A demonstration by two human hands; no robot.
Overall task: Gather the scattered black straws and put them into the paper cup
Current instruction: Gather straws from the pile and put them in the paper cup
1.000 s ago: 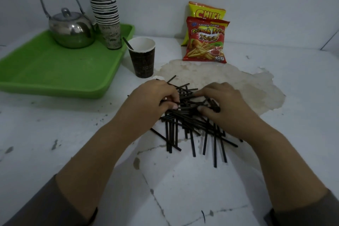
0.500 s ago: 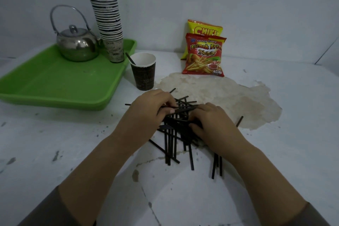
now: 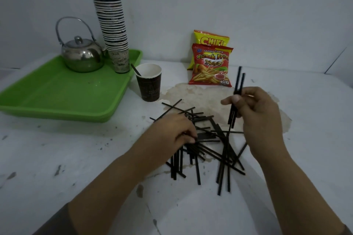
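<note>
Several black straws [image 3: 208, 147] lie criss-crossed in a heap on the white table. My left hand [image 3: 172, 133] rests on the heap's left side, fingers curled around some straws. My right hand [image 3: 256, 108] is raised above the heap's right side and pinches a few straws [image 3: 237, 89] that stand nearly upright. The dark paper cup [image 3: 150, 87] stands upright behind the heap, to the left, with one straw [image 3: 136, 69] leaning out of it.
A green tray [image 3: 57, 93] at the back left carries a steel kettle [image 3: 82, 55] and a tall stack of paper cups [image 3: 114, 34]. Two snack bags [image 3: 211, 63] lean against the wall behind a stained patch [image 3: 200, 99] of table.
My right hand has lifted off the heap, taking a few straws up and to the right. My left hand stays on the heap. The camera view has tilted up.
</note>
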